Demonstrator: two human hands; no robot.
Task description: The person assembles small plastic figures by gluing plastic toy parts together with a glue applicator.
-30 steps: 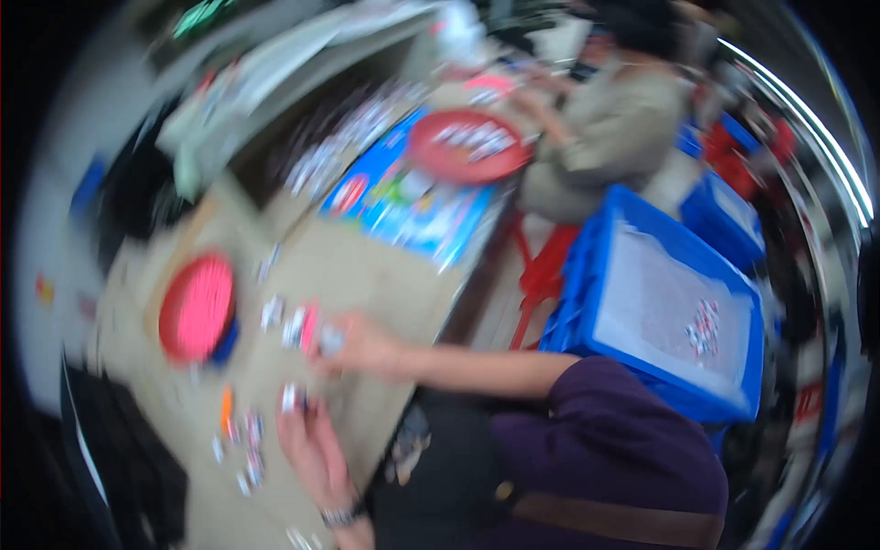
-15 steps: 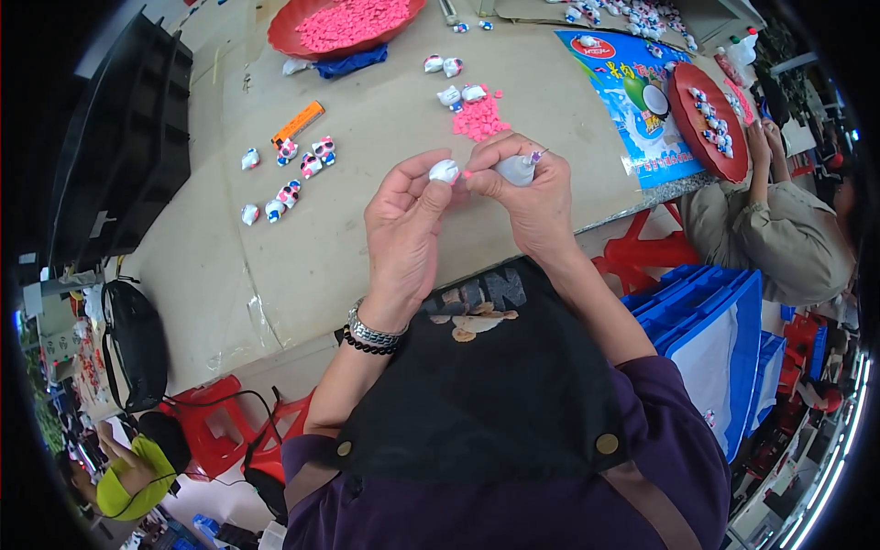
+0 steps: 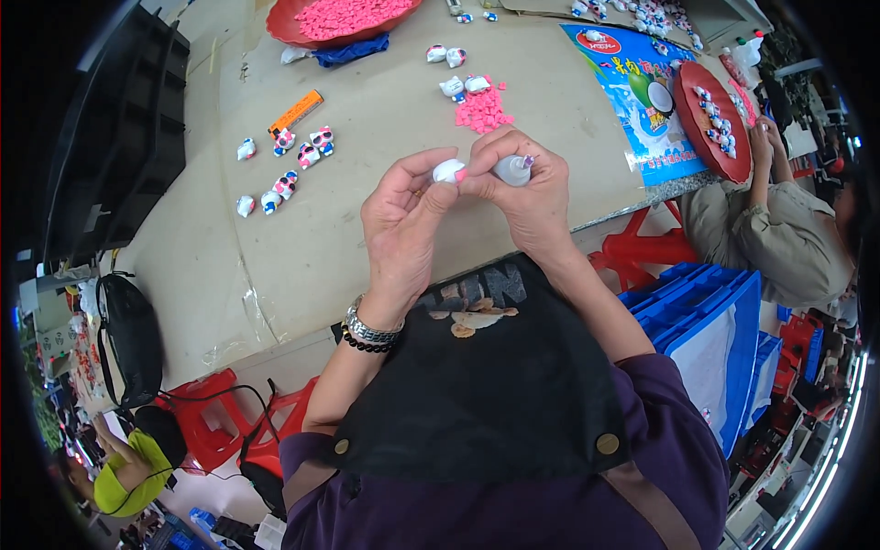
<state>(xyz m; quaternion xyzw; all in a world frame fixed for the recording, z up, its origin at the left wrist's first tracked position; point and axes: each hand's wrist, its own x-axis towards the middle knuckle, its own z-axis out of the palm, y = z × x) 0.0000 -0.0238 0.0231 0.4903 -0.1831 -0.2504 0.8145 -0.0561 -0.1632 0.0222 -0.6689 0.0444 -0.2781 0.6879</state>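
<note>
In front of my apron both hands meet over the table (image 3: pixel 339 247). My left hand (image 3: pixel 401 220) pinches a small white figurine (image 3: pixel 448 170) between thumb and fingers. My right hand (image 3: pixel 536 206) has its thumb and forefinger against the figurine's right side, where a bit of pink shows. A small translucent squeeze bottle (image 3: pixel 511 171) with a purplish tip is tucked in that same hand. Just beyond my fingers lies a pile of small pink pieces (image 3: pixel 483 113), with white figurines (image 3: pixel 452 88) at its edge. To the left stand several painted figurines (image 3: pixel 309 153) in white, pink and blue.
A red bowl of pink pieces (image 3: pixel 353 20) rests on a blue cloth (image 3: pixel 351 50) at the back. An orange box (image 3: pixel 296 113) lies left. At right are a blue printed sheet (image 3: pixel 632 101), a red tray (image 3: pixel 689 115) and a seated person. Blue crates (image 3: pixel 706 312) stand beside me.
The pink piece, earlier held at my right fingertips beside the figurine, now sits against its side. The bottle in my right hand has tilted slightly. The view has shifted a little.
</note>
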